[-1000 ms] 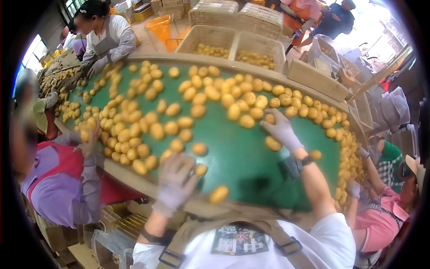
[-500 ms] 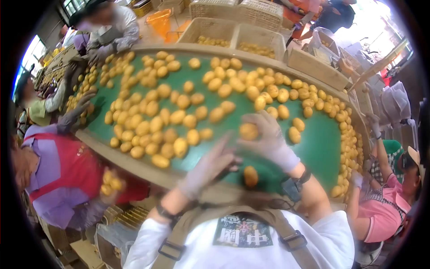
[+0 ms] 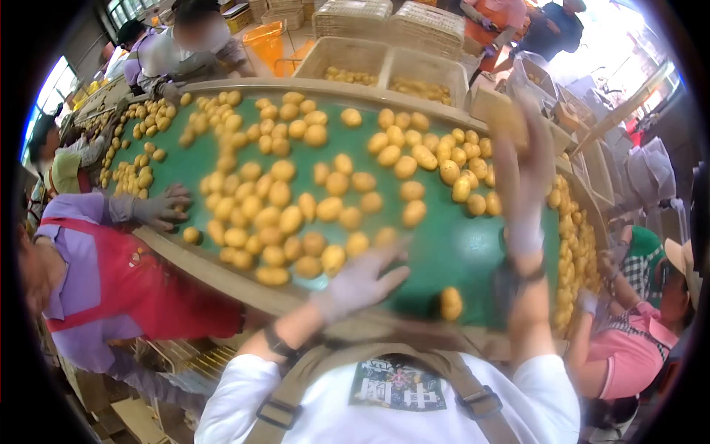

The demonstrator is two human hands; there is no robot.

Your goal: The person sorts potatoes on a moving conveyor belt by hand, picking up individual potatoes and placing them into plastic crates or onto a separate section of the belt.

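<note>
Yellow potatoes lie in loose groups across the green belt. Low over the belt's near side is my left hand, gloved, fingers spread with nothing held, close to the nearest potatoes. My right hand, also gloved, is stretched out toward the far right edge and smeared by motion. A blurred potato shows at its fingertips, seemingly gripped. One single potato lies near the belt's front edge, between my two forearms.
Crates holding potatoes stand beyond the far rim. Packed potatoes line the right side. A co-worker in a red apron reaches onto the belt at left; another in a pink shirt is at right.
My right hand has swung forward and right, carrying the potato from mid-belt toward the far edge. My left hand has shifted slightly right. Potatoes on the belt have moved right.
</note>
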